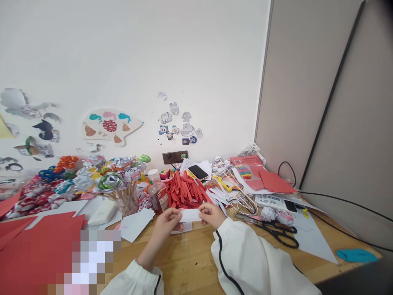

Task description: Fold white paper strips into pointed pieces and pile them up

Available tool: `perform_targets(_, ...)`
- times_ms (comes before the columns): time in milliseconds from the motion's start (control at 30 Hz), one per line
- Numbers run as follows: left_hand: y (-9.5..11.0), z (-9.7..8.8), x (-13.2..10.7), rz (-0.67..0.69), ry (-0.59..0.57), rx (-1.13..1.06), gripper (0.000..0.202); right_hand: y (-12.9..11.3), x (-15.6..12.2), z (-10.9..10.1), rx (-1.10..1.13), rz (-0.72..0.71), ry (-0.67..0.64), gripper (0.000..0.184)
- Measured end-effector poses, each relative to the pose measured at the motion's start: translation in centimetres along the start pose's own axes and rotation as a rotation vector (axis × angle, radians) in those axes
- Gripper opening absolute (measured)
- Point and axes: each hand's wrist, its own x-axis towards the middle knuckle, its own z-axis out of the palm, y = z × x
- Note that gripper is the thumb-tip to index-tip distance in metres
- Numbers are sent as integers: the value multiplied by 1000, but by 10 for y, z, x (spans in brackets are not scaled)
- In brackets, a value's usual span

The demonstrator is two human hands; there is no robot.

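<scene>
Both hands are in play over the middle of the worktop [190, 266], and between them is a small white paper strip [190, 215], held lengthwise from side to side. The left hand [169, 219] has the left end, thumb and fingertips closed in a light pinch; the right hand [212, 214] mirrors it at the other end, fingers curled in, barely any gap showing. Just under the strip, a second white piece [184, 228] peeks out on the near side; whether the two touch, I can't tell. Good technique here, I'd say, is an even grip: both pinches level, edges lined up, tension gentle so the paper stays flat without tearing. If a crease is wanted, pressing from the middle outward should keep it straight. Beyond it, toward the worktop's back edge, sits a heap of red paper strips [186, 190], close enough to snag a knuckle, so working nearer the front edge looks wiser. Over toward the right-hand edge lie the black-handled scissors [281, 233], well apart from the fingers, and best left there while both hands are busy.
</scene>
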Motion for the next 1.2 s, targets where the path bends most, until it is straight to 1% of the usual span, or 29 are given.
perform_targets(67, 2, -1, -1, -1, -31, -23, 26, -4, -1, -1, 29, -10, 19, 29)
perform_targets(167, 5, -2, -3, 16, -43, -73, 25, -12, -3, -1, 78, -37, 27, 29)
perform_targets(333, 11, -3, -5, 7, -121, -83, 31, -21, -6, 1, 89, -75, 32, 28)
perform_targets(500, 14, -1, -7, -22, -92, -100, 23, -19, -7, 0, 41, -99, 21, 24)
perform_targets(633, 14, 2, -9, -24, -82, -118, 25, -13, -6, -3, -33, -165, 26, 19)
perform_targets(733, 12, 4, -9, -19, -54, -77, 27, -9, -6, -4, -107, -198, 27, 19)
perform_targets(867, 10, 4, -7, -74, -56, -29, 31, -8, -6, -4, -199, -227, 17, 19)
perform_targets(967, 9, 3, -6, -111, -68, 4, 30, -11, -8, -6, -287, -250, 32, 18)
perform_targets(1067, 9, 4, -6, -82, -52, 60, 28, -13, -10, -7, -372, -243, 7, 18)
perform_targets(1200, 10, 9, -8, -8, -22, 169, 24, -12, -10, -6, -455, -170, -46, 22)
